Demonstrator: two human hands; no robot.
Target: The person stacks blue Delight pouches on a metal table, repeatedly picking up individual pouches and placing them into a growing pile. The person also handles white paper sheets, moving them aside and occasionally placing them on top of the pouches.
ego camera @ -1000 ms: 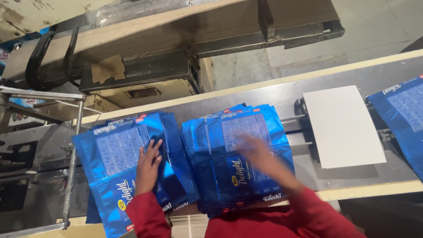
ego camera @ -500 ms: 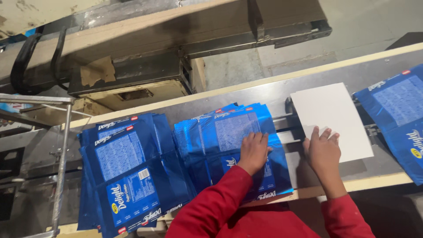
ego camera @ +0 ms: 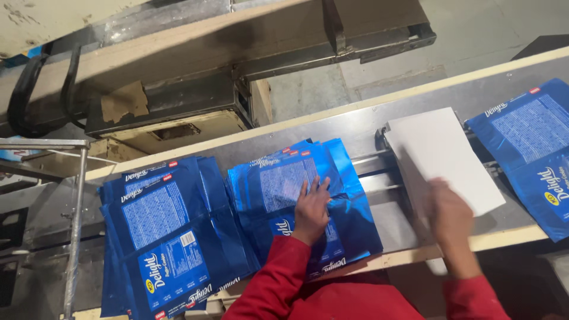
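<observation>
Your left hand [ego camera: 312, 208] lies flat, palm down and fingers spread, on top of the middle stack of blue flattened cookie pouches [ego camera: 299, 201]; it presses on the stack rather than gripping anything. That stack sits on the grey metal work surface [ego camera: 367, 127], roughly at the centre of the view, with its near edge overhanging the pale wooden front rail [ego camera: 504, 237].

At 9 o'clock from the middle stack, just beside it and partly overlapping, lies a second stack of blue pouches [ego camera: 163, 234], fanned a little, with the yellow and white label panels facing up.

Your right hand [ego camera: 450, 216] is at 3 o'clock from your left hand and blurred. It is at the near edge of the white sheet [ego camera: 441, 157], but you cannot tell from this view whether the fingers hold the sheet, only touch it, or are open. The white sheet lies tilted on the surface, resting over two slim metal guide rails [ego camera: 373, 181] that run between it and the middle stack.

At 3 o'clock from the white sheet, near it but apart, another blue pouch [ego camera: 533, 148] lies flat, running off the right edge of the view.

Both your forearms are in red sleeves [ego camera: 278, 278]. At 12 o'clock, beyond the far rail, a dark metal machine frame [ego camera: 249, 53] crosses the top, with a metal stand [ego camera: 74, 207] at 9 o'clock.
</observation>
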